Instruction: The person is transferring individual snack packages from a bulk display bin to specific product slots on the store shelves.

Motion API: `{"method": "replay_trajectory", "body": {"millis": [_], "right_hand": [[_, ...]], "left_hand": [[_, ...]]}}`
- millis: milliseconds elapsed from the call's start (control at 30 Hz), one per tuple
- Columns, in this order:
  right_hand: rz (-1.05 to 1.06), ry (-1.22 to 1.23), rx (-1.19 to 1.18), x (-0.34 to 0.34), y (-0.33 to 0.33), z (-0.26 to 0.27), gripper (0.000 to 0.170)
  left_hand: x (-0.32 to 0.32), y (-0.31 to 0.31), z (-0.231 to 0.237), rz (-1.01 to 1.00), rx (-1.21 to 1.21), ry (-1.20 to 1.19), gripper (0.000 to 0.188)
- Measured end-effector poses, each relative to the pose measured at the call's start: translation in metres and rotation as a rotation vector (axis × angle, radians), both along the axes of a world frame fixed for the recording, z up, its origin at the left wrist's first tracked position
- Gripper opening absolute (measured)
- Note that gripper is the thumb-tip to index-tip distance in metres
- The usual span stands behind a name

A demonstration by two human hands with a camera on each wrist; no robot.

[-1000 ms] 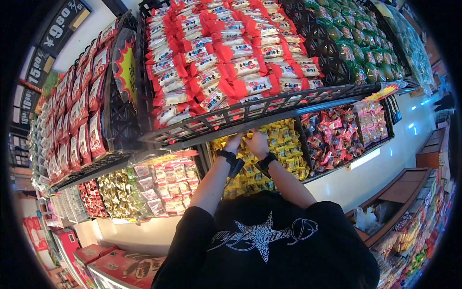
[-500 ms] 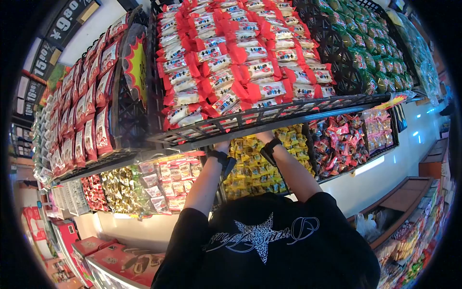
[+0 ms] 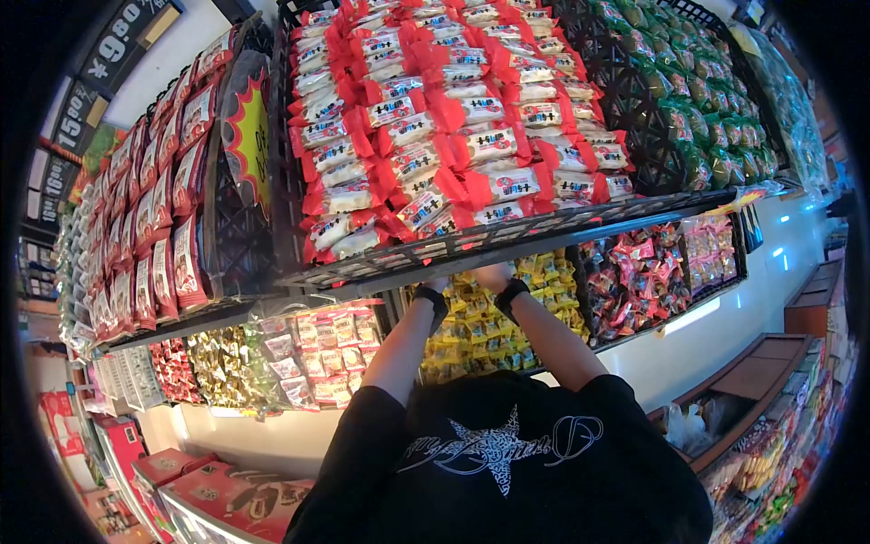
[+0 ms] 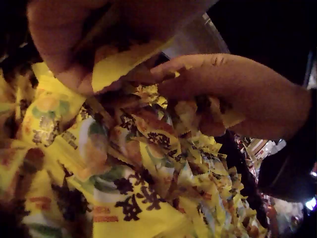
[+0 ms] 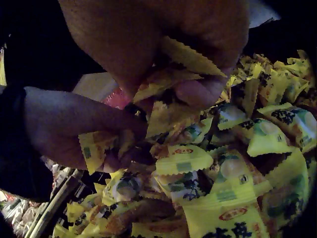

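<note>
Left hand: grasping yellow packets | right hand: likewise | head view, from hands: white-red packs 12 o'clock, red sweets 3 o'clock

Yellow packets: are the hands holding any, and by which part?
Yes: the left hand and right hand each hold yellow packets; jagged wrapper ends poke out, but exactly where each is gripped is hidden.

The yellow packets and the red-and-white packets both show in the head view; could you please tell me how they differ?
The yellow packets lie below the black crate; the red-and-white packets fill it. The yellow packets look short and stubby, the red-and-white packets longer. The yellow packets lie more jumbled, the red-and-white packets in neater rows. Both have printed wrappers.
</note>
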State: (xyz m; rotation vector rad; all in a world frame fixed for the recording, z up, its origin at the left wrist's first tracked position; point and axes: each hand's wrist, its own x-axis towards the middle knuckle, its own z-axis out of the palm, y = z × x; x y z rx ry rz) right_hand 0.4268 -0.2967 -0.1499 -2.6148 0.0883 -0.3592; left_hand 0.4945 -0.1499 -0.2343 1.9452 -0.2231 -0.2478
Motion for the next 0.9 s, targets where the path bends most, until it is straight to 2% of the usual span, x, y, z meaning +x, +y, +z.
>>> {"method": "replay_trajectory", "body": {"millis": [100,200,300,433,533,633,733,900], "right_hand": [[-0.009,0.265,0.09,0.0,0.002,-0.004,0.042],[-0.022,0.095,0.123,0.002,0.004,-0.003,0.042],[-0.027,0.1,0.297,0.007,0.002,0.001,0.041],[0.021,0.016,0.238,0.007,0.003,0.017,0.037],[0.025,-0.026,0.4,0.004,0.008,0.039,0.037],[0.013,0.001,0.588,0.002,0.006,0.039,0.038],[-0.019,0.067,0.481,-0.001,0.002,0.042,0.038],[-0.053,0.075,0.452,-0.003,0.005,0.054,0.038]], "left_hand": [[0.0,0.012,0.001,-0.008,0.136,-0.107,0.044],[0.004,0.031,0.002,-0.033,0.304,-0.185,0.047],[0.006,0.043,0.042,-0.126,0.381,-0.075,0.044],[0.018,0.047,0.009,-0.122,0.122,0.033,0.04],[0.021,0.039,-0.002,-0.096,-0.021,0.055,0.037],[0.022,0.032,-0.011,-0.07,-0.118,0.061,0.035],[0.021,0.028,-0.019,-0.046,-0.19,0.054,0.033],[0.012,0.031,-0.038,0.004,-0.253,-0.013,0.03]]}}
